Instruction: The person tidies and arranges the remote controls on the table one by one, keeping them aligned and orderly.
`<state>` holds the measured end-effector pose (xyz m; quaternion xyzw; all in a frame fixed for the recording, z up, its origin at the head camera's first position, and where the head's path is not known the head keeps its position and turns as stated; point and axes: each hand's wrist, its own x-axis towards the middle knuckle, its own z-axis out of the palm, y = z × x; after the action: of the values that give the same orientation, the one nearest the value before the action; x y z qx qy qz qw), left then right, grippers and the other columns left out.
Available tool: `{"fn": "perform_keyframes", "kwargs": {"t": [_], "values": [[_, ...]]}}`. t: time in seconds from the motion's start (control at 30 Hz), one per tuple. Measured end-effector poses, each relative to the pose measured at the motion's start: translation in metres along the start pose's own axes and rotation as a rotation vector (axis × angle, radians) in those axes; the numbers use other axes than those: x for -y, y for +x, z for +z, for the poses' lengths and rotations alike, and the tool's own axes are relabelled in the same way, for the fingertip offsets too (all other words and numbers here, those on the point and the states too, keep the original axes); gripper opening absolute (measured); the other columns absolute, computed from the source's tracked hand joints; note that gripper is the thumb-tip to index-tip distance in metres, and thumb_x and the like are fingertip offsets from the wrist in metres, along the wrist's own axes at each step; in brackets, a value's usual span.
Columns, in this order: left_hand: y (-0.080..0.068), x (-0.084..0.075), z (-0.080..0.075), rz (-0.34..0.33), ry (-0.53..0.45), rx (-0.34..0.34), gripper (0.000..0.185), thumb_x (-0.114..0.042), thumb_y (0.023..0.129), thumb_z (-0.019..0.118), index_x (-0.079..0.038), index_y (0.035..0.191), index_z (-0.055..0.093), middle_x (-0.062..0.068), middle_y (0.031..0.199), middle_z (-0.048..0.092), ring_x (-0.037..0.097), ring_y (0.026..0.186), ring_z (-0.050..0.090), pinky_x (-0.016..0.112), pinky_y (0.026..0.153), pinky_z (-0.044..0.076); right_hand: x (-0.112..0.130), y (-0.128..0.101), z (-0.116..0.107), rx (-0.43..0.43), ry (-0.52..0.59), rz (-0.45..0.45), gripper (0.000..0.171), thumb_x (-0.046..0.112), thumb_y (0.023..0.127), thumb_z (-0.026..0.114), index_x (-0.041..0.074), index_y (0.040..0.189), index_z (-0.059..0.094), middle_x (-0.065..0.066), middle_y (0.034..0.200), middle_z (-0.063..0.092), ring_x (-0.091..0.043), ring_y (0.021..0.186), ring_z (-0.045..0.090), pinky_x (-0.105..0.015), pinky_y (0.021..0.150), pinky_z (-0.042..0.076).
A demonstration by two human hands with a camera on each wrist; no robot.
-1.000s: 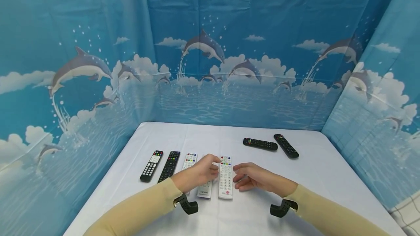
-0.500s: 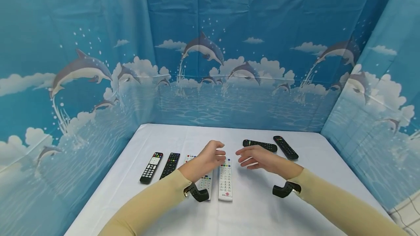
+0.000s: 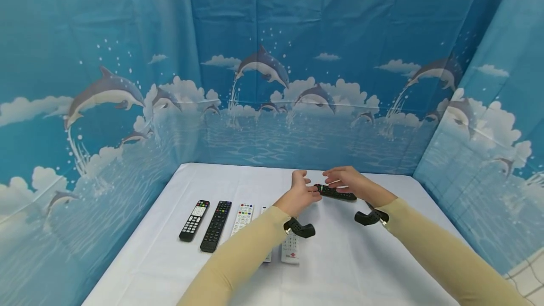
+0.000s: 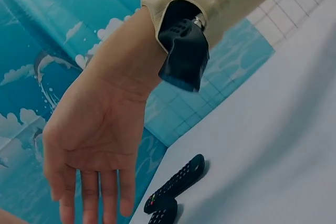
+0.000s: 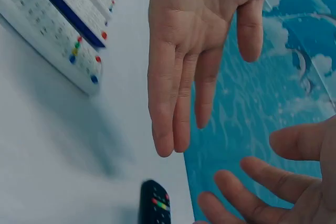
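Note:
My left hand (image 3: 299, 195) is raised past the white remote controls, fingers spread and loosely bent, with nothing in its grasp. Its fingertips overlap the near end of a black remote control (image 3: 336, 193) in the head view. To the right, my right hand (image 3: 357, 186) hovers over that same remote, palm facing left and fingers relaxed. The left wrist view shows the palm of the right hand (image 4: 100, 129) bare. A second black remote control (image 4: 181, 179) lies beside the first; in the head view the right hand and wrist mostly hide it.
A row of remotes lies on the white tablecloth (image 3: 140, 268): a black one with white buttons (image 3: 194, 221), a black one (image 3: 216, 226) and several white ones, including one with a red logo (image 3: 291, 251). My left sleeve (image 3: 242, 254) partly covers them. A dolphin-print curtain (image 3: 263, 136) surrounds the table.
Both hands have lifted from around the white remote with the red logo and moved forward and to the right, up to the black remote at the back. The remotes lie where they were.

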<state>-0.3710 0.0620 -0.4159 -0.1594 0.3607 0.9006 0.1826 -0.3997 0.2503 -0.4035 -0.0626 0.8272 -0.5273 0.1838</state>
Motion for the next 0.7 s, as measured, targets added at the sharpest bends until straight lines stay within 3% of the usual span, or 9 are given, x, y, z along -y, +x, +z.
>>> {"fn": "perform_keyframes", "kwargs": {"t": [0.2,0.4,0.57,0.7], "values": [[0.018,0.023,0.017,-0.019,-0.185,-0.055,0.073,-0.029,0.102,0.038,0.014,0.154,0.009,0.044,0.155,0.01,0.055,0.146,0.005,0.065,0.117,0.011,-0.008,0.018,-0.019,-0.068,-0.031,-0.001,0.057,0.034,0.105,0.053,-0.001,0.15,0.043,-0.026,0.144,0.049,-0.043,0.135,0.044,-0.059,0.114,0.028],[0.034,0.047,0.017,-0.026,-0.285,-0.087,0.079,-0.033,0.101,0.035,0.013,0.154,-0.002,0.046,0.154,-0.003,0.056,0.145,-0.006,0.069,0.115,0.005,-0.021,0.035,-0.033,-0.039,-0.19,-0.006,0.063,0.044,0.106,0.047,-0.001,0.151,0.042,-0.029,0.148,0.045,-0.048,0.139,0.037,-0.065,0.114,0.023],[0.052,0.062,0.011,-0.078,-0.336,-0.05,0.085,-0.037,0.101,0.035,0.023,0.148,-0.002,0.048,0.152,0.0,0.058,0.144,-0.005,0.067,0.116,0.006,-0.034,0.038,-0.038,0.04,-0.297,0.016,0.072,0.052,0.107,0.036,-0.001,0.155,0.033,-0.032,0.154,0.033,-0.052,0.139,0.032,-0.067,0.112,0.023],[0.059,0.067,0.007,-0.137,-0.361,-0.004,0.088,-0.042,0.102,0.034,0.028,0.144,0.001,0.047,0.152,0.005,0.058,0.144,-0.001,0.063,0.117,0.008,-0.041,0.039,-0.039,0.072,-0.32,0.054,0.075,0.055,0.107,0.031,-0.003,0.155,0.032,-0.033,0.155,0.029,-0.052,0.138,0.033,-0.069,0.11,0.025]]}}
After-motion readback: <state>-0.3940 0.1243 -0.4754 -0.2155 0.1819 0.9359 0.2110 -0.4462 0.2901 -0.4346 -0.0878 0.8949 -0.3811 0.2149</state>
